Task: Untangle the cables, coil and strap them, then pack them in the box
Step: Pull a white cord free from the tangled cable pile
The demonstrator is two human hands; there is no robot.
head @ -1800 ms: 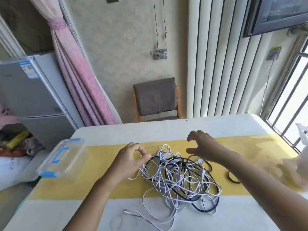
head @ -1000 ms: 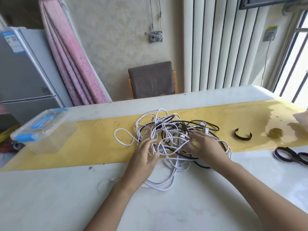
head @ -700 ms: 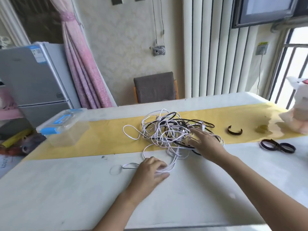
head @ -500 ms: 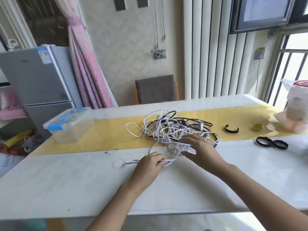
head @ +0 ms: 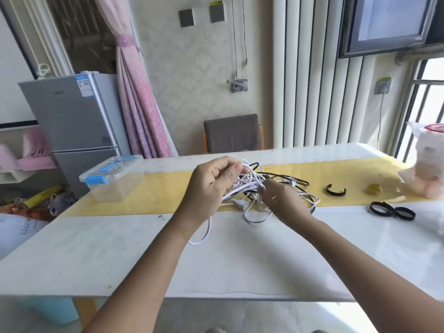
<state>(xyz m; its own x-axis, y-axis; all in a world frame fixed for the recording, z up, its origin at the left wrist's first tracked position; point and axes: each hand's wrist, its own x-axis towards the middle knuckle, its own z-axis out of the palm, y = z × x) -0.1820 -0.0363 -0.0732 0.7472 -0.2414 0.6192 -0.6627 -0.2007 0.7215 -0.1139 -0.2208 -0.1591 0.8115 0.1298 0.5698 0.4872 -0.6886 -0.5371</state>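
Observation:
A tangle of white and black cables (head: 283, 186) lies on the yellow runner (head: 163, 195) at the table's middle. My left hand (head: 211, 186) is raised above the table, fingers pinched on a white cable whose loop (head: 201, 236) hangs down to the white tabletop. My right hand (head: 281, 200) pinches white strands at the near side of the tangle. A white plug (head: 241, 204) dangles between my hands. The clear plastic box with a blue-latched lid (head: 113, 177) stands shut at the left end of the runner.
Black straps lie to the right: an open curved one (head: 336, 190) on the runner and two closed loops (head: 391, 211) on the white table (head: 240, 265). A small yellow lump (head: 373, 189) and a white plastic bag (head: 427, 169) sit far right. A chair (head: 233, 133) stands behind the table.
My left hand has lifted off the table, pulling a white cable up out of the tangle. My right hand has shifted onto the strands at the tangle's near side. The head camera has tilted up.

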